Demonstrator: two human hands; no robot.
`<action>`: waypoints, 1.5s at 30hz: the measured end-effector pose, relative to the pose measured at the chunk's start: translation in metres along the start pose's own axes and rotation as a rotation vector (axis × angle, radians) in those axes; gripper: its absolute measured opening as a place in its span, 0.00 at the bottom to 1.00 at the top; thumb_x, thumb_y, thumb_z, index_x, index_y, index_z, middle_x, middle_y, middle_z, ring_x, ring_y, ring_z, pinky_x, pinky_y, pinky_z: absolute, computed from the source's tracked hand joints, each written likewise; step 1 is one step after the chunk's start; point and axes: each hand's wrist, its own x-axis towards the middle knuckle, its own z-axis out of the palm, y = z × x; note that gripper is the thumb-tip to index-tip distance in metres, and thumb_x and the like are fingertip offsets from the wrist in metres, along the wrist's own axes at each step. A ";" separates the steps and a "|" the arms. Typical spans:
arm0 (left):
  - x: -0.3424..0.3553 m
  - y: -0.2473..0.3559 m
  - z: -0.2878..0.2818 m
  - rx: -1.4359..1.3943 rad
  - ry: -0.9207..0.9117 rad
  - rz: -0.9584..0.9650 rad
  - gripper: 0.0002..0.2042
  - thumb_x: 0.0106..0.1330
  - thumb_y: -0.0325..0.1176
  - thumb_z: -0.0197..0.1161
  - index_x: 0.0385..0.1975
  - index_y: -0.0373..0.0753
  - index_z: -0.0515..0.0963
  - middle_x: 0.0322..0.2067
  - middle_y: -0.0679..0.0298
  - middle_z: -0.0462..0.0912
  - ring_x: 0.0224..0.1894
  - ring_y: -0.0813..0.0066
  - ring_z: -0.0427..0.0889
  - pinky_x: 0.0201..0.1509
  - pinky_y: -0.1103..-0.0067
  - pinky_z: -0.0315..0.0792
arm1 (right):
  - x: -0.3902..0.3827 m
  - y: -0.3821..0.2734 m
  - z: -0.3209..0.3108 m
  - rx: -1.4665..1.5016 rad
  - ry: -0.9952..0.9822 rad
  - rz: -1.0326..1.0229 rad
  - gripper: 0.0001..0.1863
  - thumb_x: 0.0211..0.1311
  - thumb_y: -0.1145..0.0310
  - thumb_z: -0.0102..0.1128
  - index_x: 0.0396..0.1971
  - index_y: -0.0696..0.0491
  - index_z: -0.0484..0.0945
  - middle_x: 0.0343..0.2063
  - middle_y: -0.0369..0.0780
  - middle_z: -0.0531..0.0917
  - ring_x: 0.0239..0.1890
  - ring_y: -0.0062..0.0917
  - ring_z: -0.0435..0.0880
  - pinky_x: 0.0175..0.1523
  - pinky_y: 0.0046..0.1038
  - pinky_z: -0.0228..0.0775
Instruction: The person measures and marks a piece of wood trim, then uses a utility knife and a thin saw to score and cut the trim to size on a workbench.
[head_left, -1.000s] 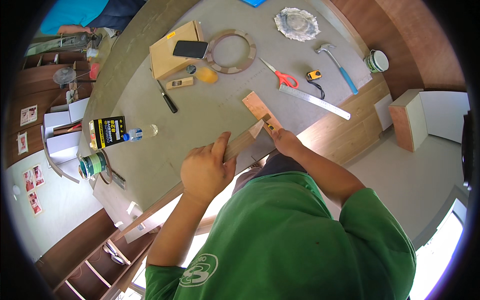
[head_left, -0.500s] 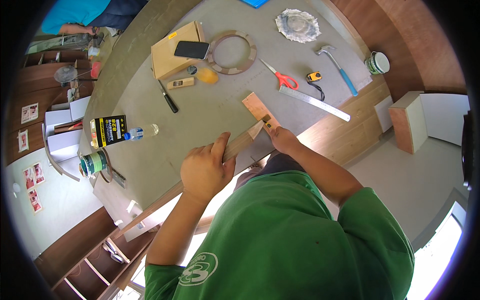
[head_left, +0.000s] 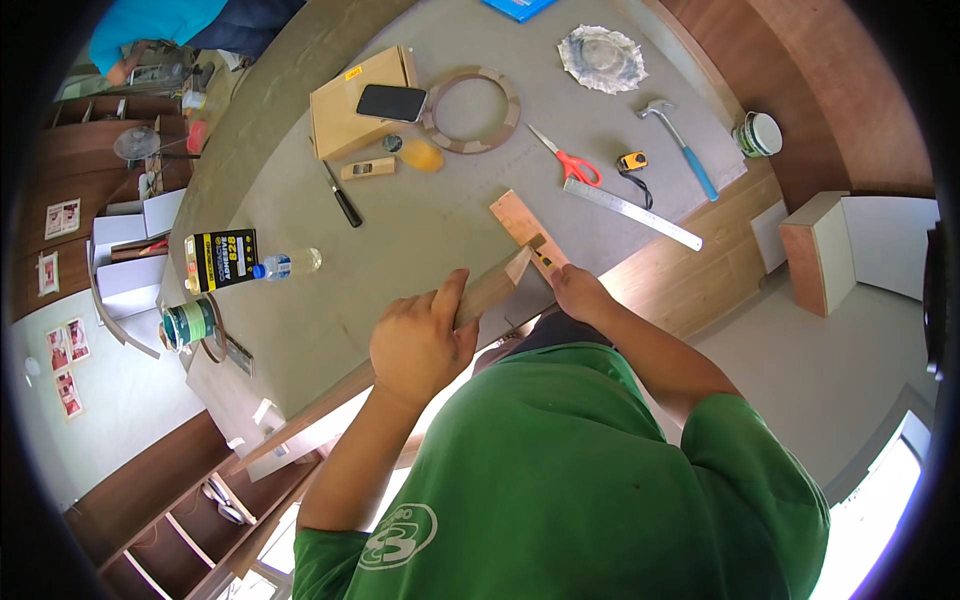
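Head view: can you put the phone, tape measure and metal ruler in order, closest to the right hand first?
1. Metal ruler: just beyond the right hand, slightly right.
2. Tape measure: past the ruler.
3. Phone: far left, on the cardboard box.

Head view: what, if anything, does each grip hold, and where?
Left grip: a wooden bar, by the end opposite its taper. Right grip: apparently a small black-and-yellow tool, by its near end.

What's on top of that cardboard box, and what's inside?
A black smartphone lies on top of the cardboard box. The box looks closed, so whatever may be inside is hidden.
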 end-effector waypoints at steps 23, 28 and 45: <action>0.007 -0.006 -0.003 -0.025 -0.011 0.009 0.25 0.61 0.40 0.74 0.59 0.43 0.79 0.20 0.67 0.79 0.23 0.61 0.80 0.30 0.67 0.75 | 0.079 0.010 -0.025 -0.165 0.327 -0.088 0.20 0.74 0.53 0.56 0.47 0.57 0.77 0.45 0.54 0.83 0.51 0.53 0.84 0.56 0.55 0.75; 0.008 -0.007 -0.003 -0.036 -0.021 0.004 0.25 0.62 0.40 0.74 0.59 0.42 0.80 0.19 0.68 0.77 0.22 0.63 0.79 0.30 0.67 0.74 | 0.109 0.003 -0.026 -0.480 0.647 -0.270 0.17 0.71 0.57 0.60 0.49 0.54 0.77 0.53 0.49 0.81 0.58 0.48 0.81 0.58 0.56 0.72; 0.006 0.002 -0.006 -0.052 -0.038 -0.060 0.25 0.61 0.41 0.73 0.58 0.43 0.80 0.21 0.64 0.80 0.24 0.59 0.81 0.33 0.66 0.76 | 0.078 0.005 0.035 0.312 0.425 -0.185 0.13 0.65 0.67 0.62 0.43 0.59 0.81 0.48 0.54 0.84 0.49 0.53 0.85 0.55 0.49 0.78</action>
